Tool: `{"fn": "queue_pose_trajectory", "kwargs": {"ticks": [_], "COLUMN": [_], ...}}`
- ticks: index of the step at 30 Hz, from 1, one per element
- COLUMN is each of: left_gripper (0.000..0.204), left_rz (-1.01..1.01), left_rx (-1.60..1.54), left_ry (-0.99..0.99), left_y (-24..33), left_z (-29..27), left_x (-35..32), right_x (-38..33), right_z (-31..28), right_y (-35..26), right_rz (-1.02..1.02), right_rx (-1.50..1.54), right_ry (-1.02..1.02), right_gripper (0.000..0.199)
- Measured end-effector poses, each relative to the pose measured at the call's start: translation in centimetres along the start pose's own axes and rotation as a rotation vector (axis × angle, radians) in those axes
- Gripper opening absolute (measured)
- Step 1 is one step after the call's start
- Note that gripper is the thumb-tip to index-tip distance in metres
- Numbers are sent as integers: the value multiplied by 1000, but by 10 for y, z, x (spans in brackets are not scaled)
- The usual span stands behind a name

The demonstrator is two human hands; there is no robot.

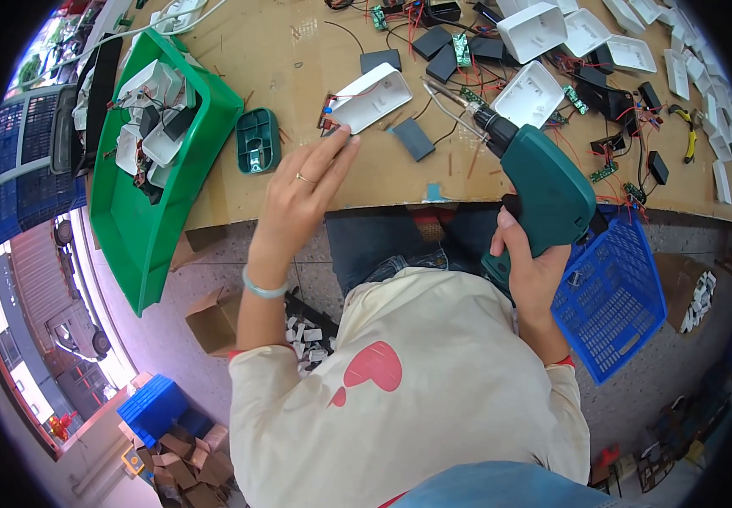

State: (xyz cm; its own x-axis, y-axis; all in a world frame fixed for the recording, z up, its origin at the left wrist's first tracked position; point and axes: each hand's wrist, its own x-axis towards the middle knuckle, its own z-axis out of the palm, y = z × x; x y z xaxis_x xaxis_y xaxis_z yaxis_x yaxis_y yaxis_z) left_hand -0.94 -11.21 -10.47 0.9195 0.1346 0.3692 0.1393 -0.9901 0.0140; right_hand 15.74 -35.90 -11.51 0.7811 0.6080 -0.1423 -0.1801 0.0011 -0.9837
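Note:
My right hand is wrapped round the handle of a dark green soldering gun, a finger near its black trigger. The gun's metal tip and thin curved tube point to the far left, toward a white plastic case. That case lies tilted on the table, a thin red wire across it and a small red and blue part at its left end. My left hand reaches over the table edge, fingers stretched out, fingertips at the case's near left end. The thumb is hidden. A black block lies between case and gun.
At left, a green tray with wired white cases overhangs the table edge, beside a small dark green compartment box. White cases, black blocks, circuit boards and wires crowd the far right, with yellow-handled pliers. A blue basket sits below the edge.

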Motion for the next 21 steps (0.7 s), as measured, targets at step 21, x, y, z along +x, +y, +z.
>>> {"fn": "queue_pose_trajectory", "kwargs": {"ticks": [21], "left_gripper": [12], "left_rz": [-266], "left_rx": [219], "left_ry": [390], "left_y": [21], "left_z": [68], "left_x": [43], "right_x": [5], "right_z": [4], "right_y": [8], "right_rz": [79], "right_rx": [-13], "right_ry": [-12], "right_gripper": [19]}}
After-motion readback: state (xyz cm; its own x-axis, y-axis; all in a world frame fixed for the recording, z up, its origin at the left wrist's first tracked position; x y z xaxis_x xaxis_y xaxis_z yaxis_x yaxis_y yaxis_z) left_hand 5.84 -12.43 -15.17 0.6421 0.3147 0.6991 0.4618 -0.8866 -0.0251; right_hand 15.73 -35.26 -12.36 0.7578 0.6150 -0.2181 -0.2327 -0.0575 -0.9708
